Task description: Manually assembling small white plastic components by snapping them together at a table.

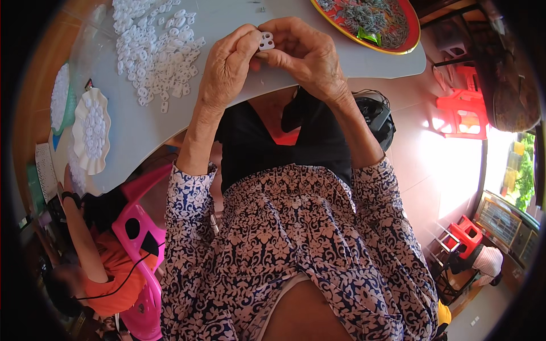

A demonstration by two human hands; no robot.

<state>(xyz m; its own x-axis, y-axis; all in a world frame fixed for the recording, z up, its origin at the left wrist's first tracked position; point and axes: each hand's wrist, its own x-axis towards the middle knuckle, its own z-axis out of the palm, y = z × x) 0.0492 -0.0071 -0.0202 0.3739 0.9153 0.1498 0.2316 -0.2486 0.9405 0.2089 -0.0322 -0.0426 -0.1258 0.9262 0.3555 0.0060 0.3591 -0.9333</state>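
Above the near edge of the grey table (pixel 239 12), my two hands meet around a small white plastic piece with several holes (pixel 266 41). My left hand (pixel 226 67) is closed, its thumb and fingers pinching the piece from the left. My right hand (pixel 313 57) grips it from the right between thumb and curled fingers, partly hiding it. A loose heap of similar small white plastic pieces (pixel 152 54) lies to the left of my hands. At the back right stands a red round tray (pixel 410 31) filled with many small grey screws (pixel 364 14).
A green wrapper (pixel 369 37) lies in the tray. At the left, a scalloped white dish (pixel 79 136) holds more white pieces. A person in orange (pixel 116 273) sits on a pink chair (pixel 142 301) at lower left. Red stools (pixel 463 113) stand on the floor at right.
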